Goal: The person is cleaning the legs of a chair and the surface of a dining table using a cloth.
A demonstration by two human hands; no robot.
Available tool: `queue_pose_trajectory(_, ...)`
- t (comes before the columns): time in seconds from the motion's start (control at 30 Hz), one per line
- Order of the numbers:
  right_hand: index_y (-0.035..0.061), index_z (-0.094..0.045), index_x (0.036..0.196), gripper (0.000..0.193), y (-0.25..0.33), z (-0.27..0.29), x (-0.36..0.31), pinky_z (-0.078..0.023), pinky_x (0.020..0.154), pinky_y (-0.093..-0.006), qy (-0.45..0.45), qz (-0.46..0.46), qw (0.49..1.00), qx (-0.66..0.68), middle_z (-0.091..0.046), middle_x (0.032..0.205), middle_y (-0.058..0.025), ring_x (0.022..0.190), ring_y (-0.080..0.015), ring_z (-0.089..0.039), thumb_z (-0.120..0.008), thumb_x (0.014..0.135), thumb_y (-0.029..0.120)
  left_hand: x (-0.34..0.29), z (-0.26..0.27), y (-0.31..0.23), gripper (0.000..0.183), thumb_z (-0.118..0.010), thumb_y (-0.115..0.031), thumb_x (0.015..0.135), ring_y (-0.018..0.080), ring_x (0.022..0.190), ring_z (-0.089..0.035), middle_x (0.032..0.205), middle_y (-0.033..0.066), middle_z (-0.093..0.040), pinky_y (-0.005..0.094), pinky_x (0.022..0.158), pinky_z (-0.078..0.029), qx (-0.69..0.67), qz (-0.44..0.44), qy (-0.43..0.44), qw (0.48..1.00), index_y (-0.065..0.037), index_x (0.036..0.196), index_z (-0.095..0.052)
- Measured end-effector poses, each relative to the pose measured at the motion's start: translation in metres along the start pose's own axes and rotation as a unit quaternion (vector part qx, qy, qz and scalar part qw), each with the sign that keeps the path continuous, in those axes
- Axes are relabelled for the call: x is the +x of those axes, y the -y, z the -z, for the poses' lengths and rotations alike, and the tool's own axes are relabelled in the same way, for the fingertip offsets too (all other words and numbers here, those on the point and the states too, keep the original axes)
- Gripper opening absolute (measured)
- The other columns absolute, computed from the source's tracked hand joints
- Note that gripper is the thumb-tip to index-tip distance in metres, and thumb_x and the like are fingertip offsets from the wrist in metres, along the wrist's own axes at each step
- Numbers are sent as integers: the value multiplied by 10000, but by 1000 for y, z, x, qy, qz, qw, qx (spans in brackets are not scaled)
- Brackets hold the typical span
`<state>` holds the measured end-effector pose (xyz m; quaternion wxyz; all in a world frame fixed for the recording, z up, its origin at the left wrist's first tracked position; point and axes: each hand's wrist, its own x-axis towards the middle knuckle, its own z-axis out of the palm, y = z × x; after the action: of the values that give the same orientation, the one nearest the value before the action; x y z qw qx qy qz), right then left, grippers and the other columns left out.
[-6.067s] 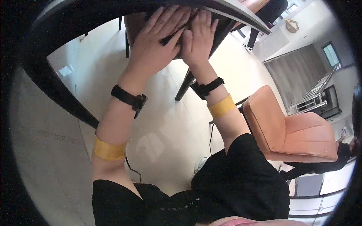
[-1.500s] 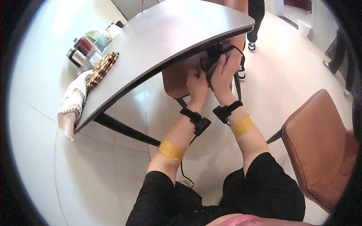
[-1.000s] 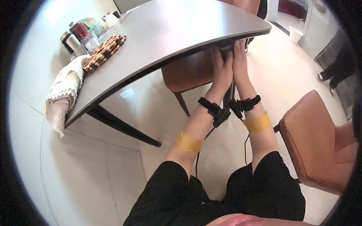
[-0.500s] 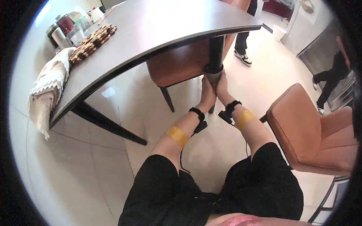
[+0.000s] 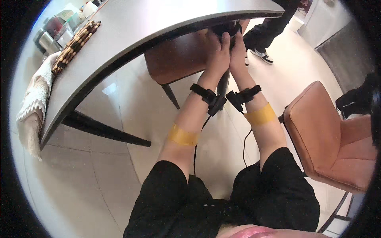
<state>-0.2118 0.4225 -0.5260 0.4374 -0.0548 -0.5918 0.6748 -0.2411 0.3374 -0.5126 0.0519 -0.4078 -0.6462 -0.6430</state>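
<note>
Both my arms reach forward under the table's curved edge. My left hand (image 5: 218, 53) and my right hand (image 5: 238, 53) are close together, curled round the upper part of the black table leg (image 5: 223, 84), just below the tabletop (image 5: 158, 20). A dark band or piece of material (image 5: 226, 29) shows at the leg above my thumbs; I cannot make out what it is. My fingertips are hidden behind the leg.
A brown chair (image 5: 174, 59) stands partly under the table; another chair (image 5: 313, 123) is at my right. A person in dark trousers (image 5: 274, 27) stands beyond the table. A beaded mat (image 5: 77, 45), a lace cloth (image 5: 35, 99) and a metal cup (image 5: 48, 43) lie at the left.
My two hands have moved up the leg, from its middle to just under the tabletop. The person beyond the table has come nearer, and my view has shifted a little.
</note>
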Motion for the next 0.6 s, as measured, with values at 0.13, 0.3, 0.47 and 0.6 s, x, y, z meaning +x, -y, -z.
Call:
queue_pose_trajectory(0.13, -14, -494, 1307, 389, -36, 34, -9, -506, 870, -403, 23, 32, 970, -241, -667, 1068, -215, 950, -277, -644, -413, 1058, 273, -23, -14, 14, 813, -423, -442, 1054, 405, 1487, -182, 1602, 288, -138, 477, 1214, -150, -43, -43, 11, 998, 79, 1545, -38)
queue_pose_trajectory(0.3, -18, -528, 1266, 364, -115, 46, -60, -505, 910, -431, 61, 25, 965, -254, -673, 1149, -262, 1080, -374, -658, -420, 1027, 235, -91, -23, 99, 791, -502, -349, 1029, 426, 1400, -302, 1509, 329, -255, 492, 1178, -209, 89, 51, -34, 994, 122, 1505, -82)
queue_pose_trajectory(0.47, -35, -627, 1136, 485, -174, 70, -113, -512, 875, -394, 48, -226, 964, -134, -703, 1048, -187, 959, -276, -663, -305, 1055, 319, -156, -29, 136, 653, -614, -227, 971, 414, 1276, -456, 1373, 271, -431, 481, 1079, -378, 101, 126, -43, 986, 54, 1462, -286)
queue_pose_trajectory(0.6, -39, -648, 1109, 555, -180, 103, -107, -512, 883, -382, 75, -212, 967, -121, -698, 1033, -155, 937, -245, -648, -261, 1068, 356, -156, -42, 129, 590, -601, -170, 970, 390, 1243, -485, 1330, 247, -454, 455, 1048, -412, 43, 113, 8, 993, 38, 1437, -306)
